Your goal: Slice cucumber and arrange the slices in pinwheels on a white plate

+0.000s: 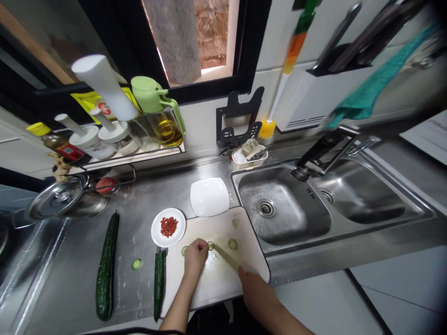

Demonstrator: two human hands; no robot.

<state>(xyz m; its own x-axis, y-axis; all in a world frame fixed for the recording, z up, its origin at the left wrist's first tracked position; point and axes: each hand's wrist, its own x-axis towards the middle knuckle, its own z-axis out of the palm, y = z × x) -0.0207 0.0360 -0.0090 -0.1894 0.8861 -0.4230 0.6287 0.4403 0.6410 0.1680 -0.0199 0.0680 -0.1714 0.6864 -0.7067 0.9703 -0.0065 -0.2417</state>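
My left hand [196, 255] is closed in a pinch at the edge of a small cucumber slice [211, 246] over the white cutting board [240, 286]. My right hand [256, 291] is wrapped round the handle of a knife [226, 257]. The blade points up and left, its tip by that same slice. Other thin cucumber slices [233, 244] lie on the board, one of them partly behind my left hand. A length of cut cucumber [159, 284] lies along the board's left edge.
A white plate of red berries [169, 239] and a white square dish [209, 197] stand behind the board. A whole cucumber [106, 270] and a lone cucumber slice [137, 264] lie on the steel counter at left. The sink [282, 223] is at right, seasoning bottles [157, 111] at back left.
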